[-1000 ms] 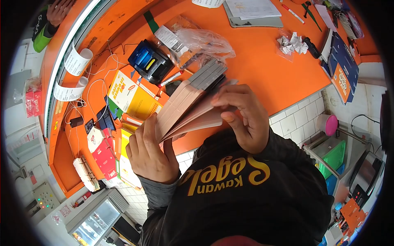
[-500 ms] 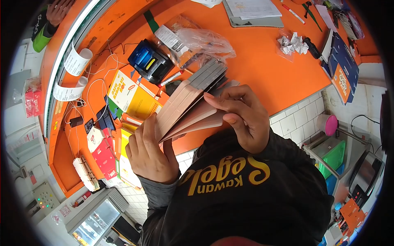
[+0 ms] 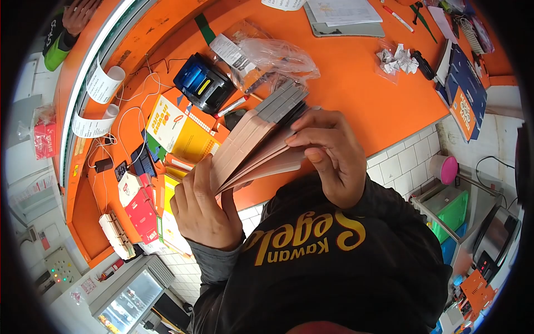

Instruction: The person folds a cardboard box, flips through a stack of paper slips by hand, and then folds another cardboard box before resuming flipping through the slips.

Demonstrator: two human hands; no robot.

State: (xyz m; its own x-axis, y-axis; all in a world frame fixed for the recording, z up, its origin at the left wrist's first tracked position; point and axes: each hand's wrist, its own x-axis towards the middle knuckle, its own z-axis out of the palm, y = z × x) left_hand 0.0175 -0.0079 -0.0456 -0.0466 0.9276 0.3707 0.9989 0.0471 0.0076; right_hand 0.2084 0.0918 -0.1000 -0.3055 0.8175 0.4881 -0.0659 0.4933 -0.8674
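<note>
My left hand (image 3: pixel 203 209) grips one end of a thick stack of pink and grey paper sheets (image 3: pixel 253 139), held up over the orange counter (image 3: pixel 356 89). My right hand (image 3: pixel 331 153) is at the stack's other end, with thumb and fingers pinching and fanning the lower pink sheets apart. The stack tilts up toward the counter's middle. Below both hands is my dark shirt with yellow lettering.
On the counter lie a blue and black receipt printer (image 3: pixel 203 83), a clear plastic bag (image 3: pixel 272 55), a yellow spiral notebook (image 3: pixel 181 131), receipt rolls (image 3: pixel 103 83), crumpled paper (image 3: pixel 397 60), pens and a clipboard (image 3: pixel 342 16). Another person's hand (image 3: pixel 78 14) rests at the far left.
My right hand's fingers have shifted along the stack's edge, leafing through the lower sheets. The left hand and the stack stay in place.
</note>
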